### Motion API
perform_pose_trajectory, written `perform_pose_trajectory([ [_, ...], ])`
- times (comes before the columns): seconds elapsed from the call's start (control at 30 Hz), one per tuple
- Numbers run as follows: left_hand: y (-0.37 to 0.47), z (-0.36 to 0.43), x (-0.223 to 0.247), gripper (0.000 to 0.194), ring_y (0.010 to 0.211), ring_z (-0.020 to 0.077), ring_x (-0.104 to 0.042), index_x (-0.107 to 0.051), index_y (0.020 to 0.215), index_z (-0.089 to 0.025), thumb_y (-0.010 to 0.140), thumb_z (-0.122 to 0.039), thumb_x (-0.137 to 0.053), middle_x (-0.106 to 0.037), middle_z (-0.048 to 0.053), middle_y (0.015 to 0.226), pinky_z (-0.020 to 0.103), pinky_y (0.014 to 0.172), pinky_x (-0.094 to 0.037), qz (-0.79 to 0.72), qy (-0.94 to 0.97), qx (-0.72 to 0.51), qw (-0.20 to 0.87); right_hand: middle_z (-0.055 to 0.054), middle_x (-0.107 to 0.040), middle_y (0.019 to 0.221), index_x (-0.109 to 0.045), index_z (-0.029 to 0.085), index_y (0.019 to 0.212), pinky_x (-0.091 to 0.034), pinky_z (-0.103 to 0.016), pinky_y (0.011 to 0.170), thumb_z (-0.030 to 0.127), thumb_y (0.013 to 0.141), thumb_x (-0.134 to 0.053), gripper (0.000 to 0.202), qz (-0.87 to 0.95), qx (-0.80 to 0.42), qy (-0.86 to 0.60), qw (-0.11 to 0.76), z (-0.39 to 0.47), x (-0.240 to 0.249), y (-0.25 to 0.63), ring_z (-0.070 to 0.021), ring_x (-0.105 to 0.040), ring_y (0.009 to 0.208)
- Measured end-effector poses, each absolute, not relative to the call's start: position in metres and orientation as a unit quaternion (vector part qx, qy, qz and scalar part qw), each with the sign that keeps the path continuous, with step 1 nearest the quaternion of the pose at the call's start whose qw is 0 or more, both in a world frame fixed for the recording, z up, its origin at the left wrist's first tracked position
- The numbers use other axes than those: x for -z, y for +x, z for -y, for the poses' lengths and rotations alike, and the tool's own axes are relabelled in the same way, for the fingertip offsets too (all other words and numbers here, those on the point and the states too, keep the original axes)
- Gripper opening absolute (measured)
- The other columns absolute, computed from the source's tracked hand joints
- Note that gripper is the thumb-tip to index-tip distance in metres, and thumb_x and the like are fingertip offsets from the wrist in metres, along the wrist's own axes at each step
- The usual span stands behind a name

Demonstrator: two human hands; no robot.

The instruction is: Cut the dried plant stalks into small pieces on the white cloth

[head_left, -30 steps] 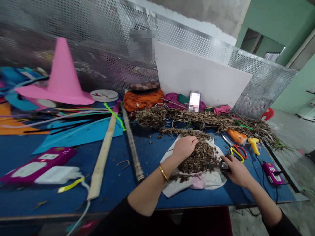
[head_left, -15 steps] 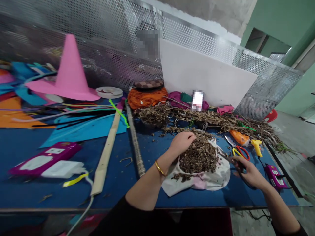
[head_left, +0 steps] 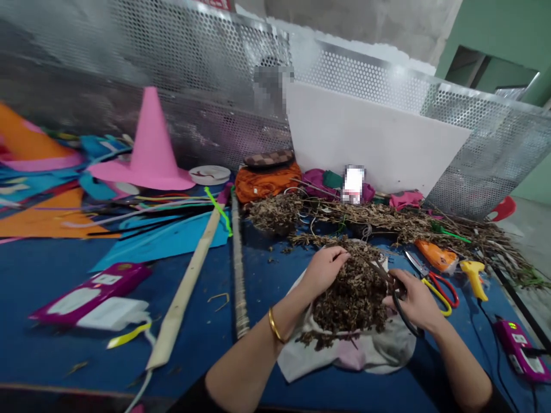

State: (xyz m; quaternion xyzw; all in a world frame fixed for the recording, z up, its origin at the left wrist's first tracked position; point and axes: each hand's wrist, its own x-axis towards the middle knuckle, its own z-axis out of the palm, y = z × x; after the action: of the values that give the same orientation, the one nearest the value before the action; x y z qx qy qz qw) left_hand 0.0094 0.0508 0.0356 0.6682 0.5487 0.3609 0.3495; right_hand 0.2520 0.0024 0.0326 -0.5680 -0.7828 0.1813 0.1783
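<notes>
1. Over at my far left, an orange hat (head_left: pixel 37 140) and a pink hat (head_left: pixel 151 146) stand among coloured sheets at the back of the blue table (head_left: pixel 204 355).
2. Nearer me on that side lies a purple power strip (head_left: pixel 92 287), a white adapter (head_left: pixel 114 313) against it.
3. Next come a pale wooden stick (head_left: pixel 187 292) and, just beside its upper end, a wrapped rod (head_left: pixel 239 269).
4. The left hand (head_left: pixel 322 269), a gold bangle (head_left: pixel 276 326) at its wrist, has thumb and fingertips drawn together at the heap's upper left; I can't tell whether a stem is pinched there.
5. The heap of dried plant bits (head_left: pixel 348 304) sits on a white cloth (head_left: pixel 307 360), between the two hands.
6. The right hand (head_left: pixel 408 301) has its fingers clamped on dark-handled scissors (head_left: pixel 384 274), blades slanting left over the heap.
7. Just past it lie red-and-yellow-handled scissors (head_left: pixel 435 277), then a yellow glue gun (head_left: pixel 474 279).
</notes>
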Motion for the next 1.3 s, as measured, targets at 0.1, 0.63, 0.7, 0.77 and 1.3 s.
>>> perform_pose_trajectory([
  [0.1, 0.016, -0.046, -0.034, 0.029, 0.058, 0.013, -0.046, -0.056, 0.064, -0.016, 0.077, -0.037, -0.042, -0.051, -0.003, 0.057, 0.023, 0.058, -0.032, -0.538, 0.673, -0.34, 0.377, -0.002, -0.055, 0.09, -0.051, 0.025, 0.111, -0.039, -0.025, 0.067, 0.044, 0.07, -0.063, 0.046, 0.785, -0.178, -0.567, 0.173, 0.0, -0.03, 0.251, -0.0166, -0.053, 0.075],
  [0.63, 0.023, -0.038, -0.035, 0.026, 0.063, 0.0144, -0.049, -0.057, 0.065, -0.017, 0.077, -0.037, -0.043, -0.057, -0.002, 0.063, 0.024, 0.06, -0.034, -0.526, 0.714, -0.27, 0.374, 0.0, -0.058, 0.079, -0.053, 0.023, 0.1, -0.039, -0.023, 0.063, 0.044, 0.078, -0.055, 0.03, 0.773, -0.23, -0.557, 0.2, 0.0, -0.028, 0.247, -0.0157, -0.053, 0.072],
  [0.7, 0.023, -0.037, -0.037, 0.026, 0.064, 0.0143, -0.049, -0.056, 0.064, -0.017, 0.077, -0.036, -0.043, -0.057, -0.002, 0.064, 0.024, 0.061, -0.034, -0.53, 0.703, -0.283, 0.38, -0.001, -0.057, 0.083, -0.05, 0.023, 0.106, -0.039, -0.023, 0.064, 0.045, 0.076, -0.057, 0.038, 0.774, -0.217, -0.563, 0.192, 0.001, -0.031, 0.247, -0.0163, -0.054, 0.074],
  [0.77, 0.022, -0.036, -0.04, 0.026, 0.062, 0.0137, -0.047, -0.054, 0.063, -0.017, 0.077, -0.036, -0.042, -0.054, -0.002, 0.061, 0.023, 0.06, -0.034, -0.532, 0.691, -0.296, 0.39, -0.002, -0.057, 0.091, -0.048, 0.024, 0.112, -0.039, -0.024, 0.067, 0.046, 0.073, -0.06, 0.046, 0.78, -0.202, -0.564, 0.18, 0.002, -0.032, 0.247, -0.0171, -0.055, 0.077],
  [1.3, 0.03, -0.031, -0.027, 0.029, 0.06, 0.0137, -0.049, -0.065, 0.079, -0.015, 0.078, -0.035, -0.044, -0.059, -0.001, 0.062, 0.022, 0.057, -0.036, -0.492, 0.68, -0.3, 0.454, -0.003, -0.059, 0.094, -0.049, 0.024, 0.112, -0.04, -0.026, 0.068, 0.041, 0.075, -0.059, 0.042, 0.795, -0.209, -0.543, 0.175, 0.002, -0.028, 0.246, -0.0177, -0.056, 0.077],
])
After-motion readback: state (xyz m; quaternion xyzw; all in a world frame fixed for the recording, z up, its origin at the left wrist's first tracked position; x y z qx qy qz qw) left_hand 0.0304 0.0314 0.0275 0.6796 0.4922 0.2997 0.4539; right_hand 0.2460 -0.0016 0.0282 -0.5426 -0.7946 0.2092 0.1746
